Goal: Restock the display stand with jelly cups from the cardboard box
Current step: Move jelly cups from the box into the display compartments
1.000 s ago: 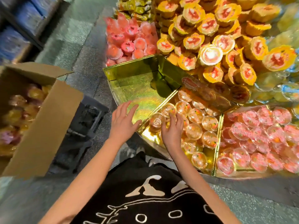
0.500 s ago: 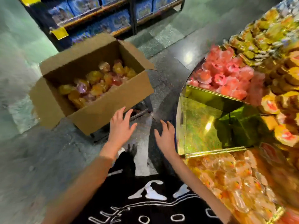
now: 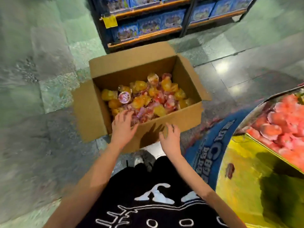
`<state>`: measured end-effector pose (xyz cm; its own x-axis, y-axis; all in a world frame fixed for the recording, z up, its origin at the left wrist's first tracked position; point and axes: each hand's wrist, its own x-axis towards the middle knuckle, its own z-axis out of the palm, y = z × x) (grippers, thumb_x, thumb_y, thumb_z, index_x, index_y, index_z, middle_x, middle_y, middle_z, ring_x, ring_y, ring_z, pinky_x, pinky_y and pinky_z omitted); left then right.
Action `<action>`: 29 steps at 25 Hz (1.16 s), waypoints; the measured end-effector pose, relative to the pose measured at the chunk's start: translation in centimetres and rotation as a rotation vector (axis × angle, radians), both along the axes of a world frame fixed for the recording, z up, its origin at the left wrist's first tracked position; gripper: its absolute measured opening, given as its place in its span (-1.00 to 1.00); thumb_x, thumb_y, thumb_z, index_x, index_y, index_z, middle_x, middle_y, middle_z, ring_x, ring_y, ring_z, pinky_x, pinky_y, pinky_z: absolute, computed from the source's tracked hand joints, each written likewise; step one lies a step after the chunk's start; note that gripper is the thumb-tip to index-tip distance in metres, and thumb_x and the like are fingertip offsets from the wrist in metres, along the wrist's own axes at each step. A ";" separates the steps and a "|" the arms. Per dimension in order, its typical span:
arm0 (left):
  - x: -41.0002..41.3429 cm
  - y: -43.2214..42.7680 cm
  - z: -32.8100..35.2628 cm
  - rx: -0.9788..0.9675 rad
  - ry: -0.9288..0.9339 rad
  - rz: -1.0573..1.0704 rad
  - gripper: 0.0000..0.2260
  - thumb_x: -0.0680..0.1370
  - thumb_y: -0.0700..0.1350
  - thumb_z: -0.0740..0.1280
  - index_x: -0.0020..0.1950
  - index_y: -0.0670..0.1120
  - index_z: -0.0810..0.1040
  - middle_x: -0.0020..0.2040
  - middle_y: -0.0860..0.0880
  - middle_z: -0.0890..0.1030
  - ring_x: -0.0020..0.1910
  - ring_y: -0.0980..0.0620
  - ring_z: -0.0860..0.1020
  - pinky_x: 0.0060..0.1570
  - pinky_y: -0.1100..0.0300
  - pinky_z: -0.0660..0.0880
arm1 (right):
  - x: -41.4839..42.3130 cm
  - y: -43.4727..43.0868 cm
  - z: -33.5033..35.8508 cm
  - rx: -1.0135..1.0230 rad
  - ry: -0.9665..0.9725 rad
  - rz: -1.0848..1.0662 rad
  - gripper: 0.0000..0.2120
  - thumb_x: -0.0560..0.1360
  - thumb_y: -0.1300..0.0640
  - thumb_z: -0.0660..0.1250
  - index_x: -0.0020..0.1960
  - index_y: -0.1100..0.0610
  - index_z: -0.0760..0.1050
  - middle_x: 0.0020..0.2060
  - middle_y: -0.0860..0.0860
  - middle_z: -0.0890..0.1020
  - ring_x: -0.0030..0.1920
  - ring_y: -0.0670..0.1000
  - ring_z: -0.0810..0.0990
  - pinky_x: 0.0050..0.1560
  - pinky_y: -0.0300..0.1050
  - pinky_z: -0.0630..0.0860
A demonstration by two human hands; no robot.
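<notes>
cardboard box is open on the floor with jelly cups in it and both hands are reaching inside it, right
Not quite: the head view shows the cardboard box open on the floor with jelly cups in it, but only the left hand reaches inside; the right hand is outside, in front of its near wall, holding nothing.

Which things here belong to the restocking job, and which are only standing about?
Job:
box
jelly cups inside it
stand
left hand, over the cups
right hand, before the box

Standing about:
shelf
blue packs
yellow tag
</notes>
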<state>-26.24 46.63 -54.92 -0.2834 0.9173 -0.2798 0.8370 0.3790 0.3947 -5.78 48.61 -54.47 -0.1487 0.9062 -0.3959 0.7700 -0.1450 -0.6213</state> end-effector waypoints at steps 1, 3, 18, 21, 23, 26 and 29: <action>-0.7 0.3 -0.5 -0.034 -0.026 0.020 -0.48 0.57 0.09 0.32 0.50 0.01 0.31 0.49 -0.11 0.27 0.47 -0.17 0.19 0.36 -0.18 0.31 | -1.0 1.2 -0.2 -0.013 -0.012 0.016 -0.54 0.63 0.11 0.22 0.48 0.18 0.26 0.48 0.24 0.20 0.51 0.21 0.09 0.48 0.11 0.13; -1.8 1.1 -1.4 -0.100 -0.081 0.066 -0.45 0.57 0.08 0.33 0.52 0.01 0.27 0.51 -0.10 0.23 0.49 -0.16 0.15 0.39 -0.15 0.28 | -2.7 3.7 -0.9 -0.035 -0.047 0.052 -0.54 0.62 0.11 0.23 0.48 0.20 0.27 0.46 0.24 0.22 0.49 0.22 0.12 0.48 0.09 0.12; -0.6 16.8 -8.6 -0.263 -0.500 0.572 -0.42 0.59 0.04 0.34 0.55 0.03 0.20 0.52 -0.09 0.23 0.50 -0.17 0.19 0.46 -0.15 0.23 | -6.2 27.7 -7.8 -0.243 -0.143 0.305 -0.52 0.62 0.03 0.21 0.52 0.03 0.24 0.50 0.14 0.21 0.51 0.14 0.17 0.49 0.12 0.21; -0.4 18.6 -11.2 -0.305 -0.508 0.674 -0.42 0.58 0.04 0.34 0.55 0.03 0.21 0.51 -0.13 0.26 0.48 -0.20 0.22 0.45 -0.17 0.24 | -7.1 31.2 -10.6 -0.270 -0.165 0.435 -0.52 0.62 0.01 0.22 0.50 0.05 0.26 0.39 0.14 0.41 0.36 0.13 0.41 0.38 0.07 0.39; -0.6 19.3 -12.8 -0.318 -0.512 0.747 -0.42 0.58 0.04 0.35 0.54 0.03 0.21 0.50 -0.12 0.26 0.48 -0.20 0.22 0.45 -0.17 0.21 | -7.5 32.1 -12.5 -0.310 -0.184 0.549 -0.52 0.61 -0.04 0.22 0.49 0.04 0.28 0.32 0.14 0.49 0.27 0.14 0.50 0.28 0.11 0.48; -0.8 19.3 -15.0 -0.373 -0.478 0.711 -0.40 0.58 0.07 0.33 0.56 0.06 0.16 0.55 -0.11 0.19 0.54 -0.18 0.12 0.48 -0.23 0.15 | -8.0 32.1 -15.1 -0.336 -0.221 0.662 -0.52 0.62 -0.10 0.18 0.51 -0.02 0.27 0.46 0.11 0.38 0.46 0.13 0.32 0.43 0.09 0.33; -1.0 19.4 -16.9 -0.409 -0.442 0.684 -0.42 0.59 0.13 0.27 0.57 0.13 0.12 0.58 -0.06 0.16 0.56 -0.16 0.03 0.48 -0.26 0.11 | -8.3 32.0 -17.3 -0.353 -0.227 0.672 -0.52 0.63 -0.04 0.20 0.52 -0.09 0.22 0.54 0.11 0.21 0.49 0.11 0.26 0.46 -0.01 0.22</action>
<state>-27.24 66.06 -71.78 -0.5191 0.3936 -0.7587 0.1822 0.9182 0.3517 -14.12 80.65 -71.72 -0.5005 0.4663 -0.7294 0.8651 0.2367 -0.4423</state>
